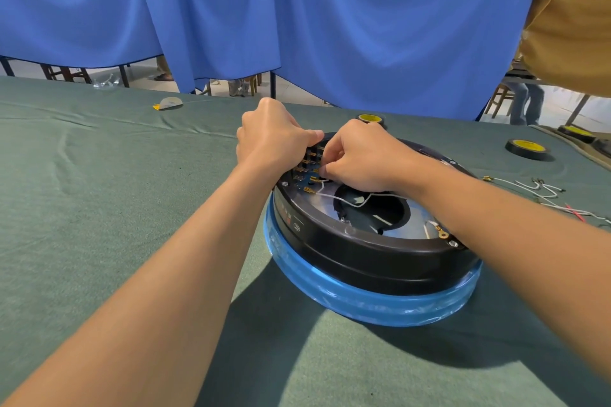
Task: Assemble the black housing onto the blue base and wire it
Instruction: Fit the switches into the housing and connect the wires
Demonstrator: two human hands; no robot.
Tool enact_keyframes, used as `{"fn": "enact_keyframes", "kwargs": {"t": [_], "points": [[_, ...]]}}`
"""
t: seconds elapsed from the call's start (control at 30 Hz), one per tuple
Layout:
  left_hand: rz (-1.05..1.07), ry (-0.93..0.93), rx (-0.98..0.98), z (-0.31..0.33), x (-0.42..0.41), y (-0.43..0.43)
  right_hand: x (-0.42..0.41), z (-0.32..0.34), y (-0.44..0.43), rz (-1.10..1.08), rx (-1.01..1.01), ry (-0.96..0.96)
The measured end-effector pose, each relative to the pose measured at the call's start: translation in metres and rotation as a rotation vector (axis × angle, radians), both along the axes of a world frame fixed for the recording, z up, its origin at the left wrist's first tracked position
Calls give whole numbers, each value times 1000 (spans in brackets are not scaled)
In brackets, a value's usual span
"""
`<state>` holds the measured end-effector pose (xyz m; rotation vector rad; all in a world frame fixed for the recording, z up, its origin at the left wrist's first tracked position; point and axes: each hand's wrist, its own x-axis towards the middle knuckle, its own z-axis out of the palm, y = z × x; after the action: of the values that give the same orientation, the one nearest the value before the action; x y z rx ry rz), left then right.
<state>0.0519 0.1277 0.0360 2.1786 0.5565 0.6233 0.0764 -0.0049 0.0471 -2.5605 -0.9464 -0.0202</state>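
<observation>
On table [99, 208], black housing [363, 251] seated on blue base [363, 304]. Right hand [360, 155] fingers [327, 170] pinching white wire [334, 197] at brass terminals [309, 190]; left hand [271, 139] fingers curled just beside, grip unclear.

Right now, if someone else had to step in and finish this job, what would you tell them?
Left hand: fingers curled at the housing's far left rim, by the brass terminals; what it grips is hidden.
Right hand: pinches the end of a white wire at those terminals.
Done: the black housing sits on the blue base.
Left: seat this wire. A ring-tipped wire at the near right rim seems unattached, and more loose wires lie on the cloth to the right.
</observation>
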Motion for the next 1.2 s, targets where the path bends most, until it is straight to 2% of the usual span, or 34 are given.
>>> {"fn": "enact_keyframes", "kwargs": {"t": [0.33,0.9,1.0,1.07,1.2], "points": [[18,-4,6,0,1,0,0,-6,6,62,-39,-97],[20,-8,8,2,-1,-1,-5,-2,9,9,-11,-38],[16,-5,-6,1,-2,0,-4,2,2,3,61,-90],[22,-3,-8,1,-2,-1,-7,5,-3,34,134,-72],[33,6,-18,2,-3,-2,-17,4,-5,150,84,14]]}}
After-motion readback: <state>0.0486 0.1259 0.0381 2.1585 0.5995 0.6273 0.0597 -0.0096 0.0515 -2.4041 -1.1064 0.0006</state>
